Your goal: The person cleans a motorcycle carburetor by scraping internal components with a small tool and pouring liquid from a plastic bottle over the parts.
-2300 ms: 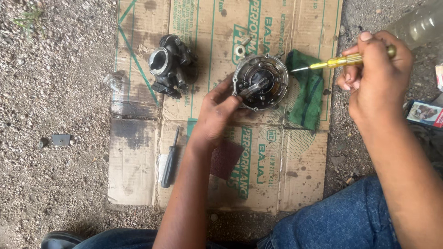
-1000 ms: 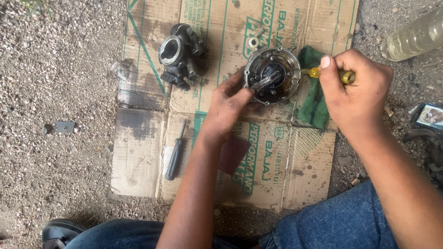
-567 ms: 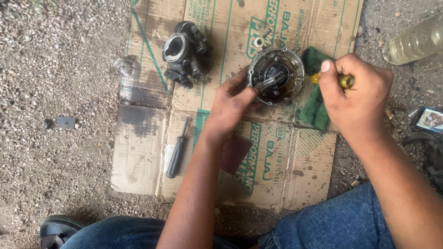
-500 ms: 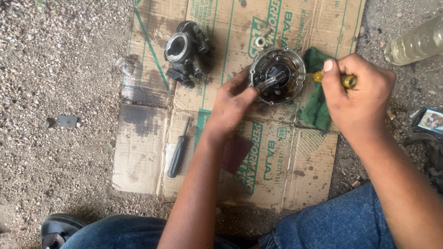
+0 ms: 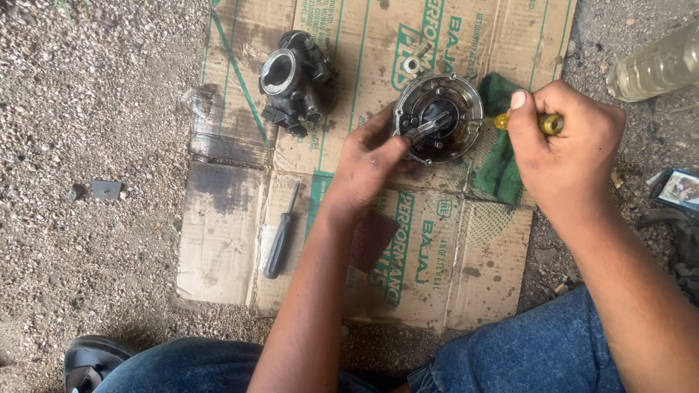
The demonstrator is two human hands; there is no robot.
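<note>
Both hands' grips: one round cover (image 5: 437, 120), one yellow screwdriver (image 5: 547, 124).

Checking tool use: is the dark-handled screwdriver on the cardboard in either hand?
No, the dark-handled screwdriver lies untouched on the cardboard, apart from both hands.

Soft even daylight, faint shadows, perhaps slight blur.

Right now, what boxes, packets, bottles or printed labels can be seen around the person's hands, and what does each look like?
Flattened cardboard box: spread on the gravel under the work, brown with green printing and dark oily stains.
Plastic bottle: lying at the upper right edge on the gravel, clear, holding a pale yellowish liquid; no label visible.
Small printed packet: at the right edge beside the right forearm, rectangular, dark border with a light picture; too small to tell more.
No screens or signs.
</note>
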